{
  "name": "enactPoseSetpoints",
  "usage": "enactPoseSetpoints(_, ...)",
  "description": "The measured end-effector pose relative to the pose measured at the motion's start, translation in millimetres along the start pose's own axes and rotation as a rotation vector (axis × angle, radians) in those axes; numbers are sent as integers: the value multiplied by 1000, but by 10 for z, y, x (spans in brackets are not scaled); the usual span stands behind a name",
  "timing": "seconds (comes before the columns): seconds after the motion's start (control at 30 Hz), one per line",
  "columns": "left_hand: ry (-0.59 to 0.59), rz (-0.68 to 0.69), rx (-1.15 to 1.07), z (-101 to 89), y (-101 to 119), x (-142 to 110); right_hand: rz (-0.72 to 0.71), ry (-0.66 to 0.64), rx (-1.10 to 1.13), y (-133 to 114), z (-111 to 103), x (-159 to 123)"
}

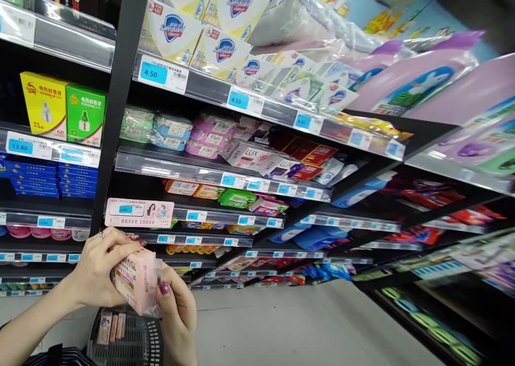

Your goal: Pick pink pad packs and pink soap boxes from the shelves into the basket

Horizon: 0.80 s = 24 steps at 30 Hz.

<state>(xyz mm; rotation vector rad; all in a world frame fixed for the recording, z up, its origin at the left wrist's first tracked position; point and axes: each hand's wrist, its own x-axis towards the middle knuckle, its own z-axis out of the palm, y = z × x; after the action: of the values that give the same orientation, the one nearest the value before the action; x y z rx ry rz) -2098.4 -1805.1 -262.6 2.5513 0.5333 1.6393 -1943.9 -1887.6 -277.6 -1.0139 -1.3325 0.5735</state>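
Note:
Both my hands hold a small pink soap pack [137, 280] wrapped in clear plastic, low at the left of the head view. My left hand [98, 266], with a ring on one finger, wraps its fingers over the pack's top and left side. My right hand [177, 312] grips the pack from below and the right, thumb pressed on its front. Right under the pack sits a dark shopping basket [140, 342] with a few similar pink packs lying in it.
Store shelves [221, 173] fill the view, stocked with Safeguard soap boxes [225, 44], Lux boxes [257, 156], and yellow and green boxes [64, 108] at left. Blue price tags line the shelf edges. A grey aisle floor [306, 323] runs ahead to the right.

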Motion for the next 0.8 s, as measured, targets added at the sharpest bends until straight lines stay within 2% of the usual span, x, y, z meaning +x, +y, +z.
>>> enactPoseSetpoints(0.17,-35,-21,1,19,7,19,25,30,107,42,4,-23)
enactPoseSetpoints(0.33,-125,-57,-85,10,-43,-4,58,230,325,102,12,11)
enactPoseSetpoints(0.47,-174,-154,-160,-88,-101,-39,209,370,567,145,-9,132)
enactPoseSetpoints(0.6,-180,-284,-314,-165,-88,-69,289,383,604,270,-26,179)
enactPoseSetpoints(0.8,-109,-257,-283,-196,-30,-72,339,372,546,501,4,148)
